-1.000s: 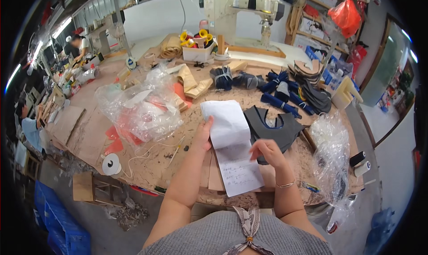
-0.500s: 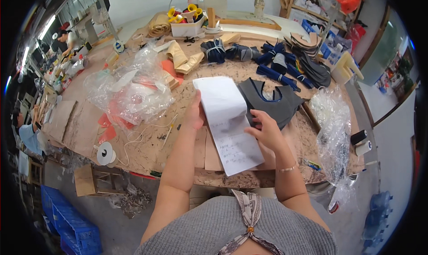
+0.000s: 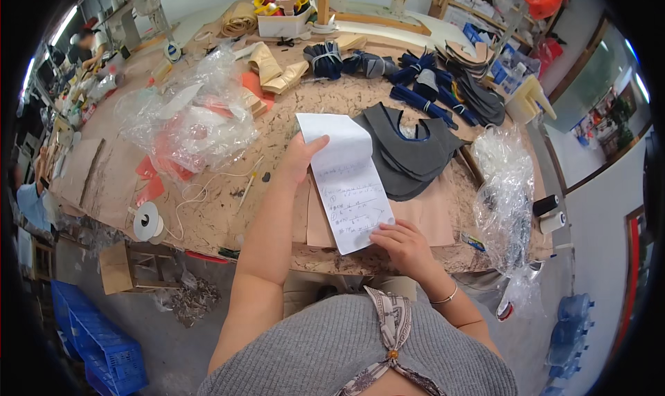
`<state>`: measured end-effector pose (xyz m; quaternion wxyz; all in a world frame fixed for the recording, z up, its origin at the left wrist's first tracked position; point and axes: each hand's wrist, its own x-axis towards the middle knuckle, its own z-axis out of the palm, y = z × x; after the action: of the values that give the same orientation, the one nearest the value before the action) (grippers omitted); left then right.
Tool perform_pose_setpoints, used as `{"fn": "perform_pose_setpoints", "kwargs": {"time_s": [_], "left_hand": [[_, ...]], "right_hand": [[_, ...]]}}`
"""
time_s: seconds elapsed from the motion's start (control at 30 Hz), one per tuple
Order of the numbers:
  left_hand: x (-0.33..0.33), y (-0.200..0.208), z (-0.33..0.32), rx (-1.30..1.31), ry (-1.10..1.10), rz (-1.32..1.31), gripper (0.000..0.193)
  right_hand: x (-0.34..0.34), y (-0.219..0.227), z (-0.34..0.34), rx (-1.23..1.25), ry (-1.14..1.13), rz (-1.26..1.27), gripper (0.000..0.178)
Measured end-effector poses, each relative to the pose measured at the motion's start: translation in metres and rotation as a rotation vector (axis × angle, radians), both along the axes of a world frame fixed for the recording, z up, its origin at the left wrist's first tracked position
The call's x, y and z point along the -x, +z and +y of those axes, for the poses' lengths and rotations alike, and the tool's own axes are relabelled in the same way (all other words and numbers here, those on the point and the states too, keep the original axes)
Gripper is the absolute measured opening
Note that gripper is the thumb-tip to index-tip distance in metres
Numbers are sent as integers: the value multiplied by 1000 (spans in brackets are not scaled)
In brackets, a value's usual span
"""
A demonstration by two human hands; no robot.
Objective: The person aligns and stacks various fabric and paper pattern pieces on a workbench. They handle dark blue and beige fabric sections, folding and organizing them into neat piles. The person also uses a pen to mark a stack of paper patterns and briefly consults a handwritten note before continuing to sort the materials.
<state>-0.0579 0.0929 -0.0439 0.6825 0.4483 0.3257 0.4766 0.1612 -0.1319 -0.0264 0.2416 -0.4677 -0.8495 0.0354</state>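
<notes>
A white notepad (image 3: 350, 198) with handwriting on its lower page is tilted over the table, its upper sheets folded back. My left hand (image 3: 303, 155) grips its upper left edge, thumb lying across the paper and fingers hidden beneath. At the lower right corner, my right hand (image 3: 404, 245) has its fingers together on the page edge; its thumb is hard to see. Just beyond, to the right, lies a stack of dark grey curved cut pieces (image 3: 412, 153) with blue edging. Brown card (image 3: 426, 219) lies under the notepad and the pieces.
Clear plastic bags (image 3: 208, 105) with orange pieces lie left, near a white spool (image 3: 147, 221). Tied dark blue bundles (image 3: 422, 101) and a white bin (image 3: 284, 26) stand at the back. More clear plastic (image 3: 509, 195) and thread cones (image 3: 552, 221) are at right.
The folded-back sheets have flattened, baring more handwriting. My right hand has moved down from beside the middle of the notepad to its lower right corner. The whole view has shifted slightly.
</notes>
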Motion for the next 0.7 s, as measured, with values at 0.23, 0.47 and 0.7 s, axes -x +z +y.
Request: {"fn": "perform_pose_setpoints", "kwargs": {"time_s": [0.23, 0.47, 0.7], "left_hand": [[-1, -3, 3, 25, -9, -67, 38], [-2, -1, 2, 17, -7, -72, 38], [-2, 2, -2, 30, 0, -64, 39]], "right_hand": [[6, 13, 11, -9, 126, 12, 27], [4, 20, 20, 14, 182, 24, 27], [3, 26, 22, 104, 159, 44, 16]]}}
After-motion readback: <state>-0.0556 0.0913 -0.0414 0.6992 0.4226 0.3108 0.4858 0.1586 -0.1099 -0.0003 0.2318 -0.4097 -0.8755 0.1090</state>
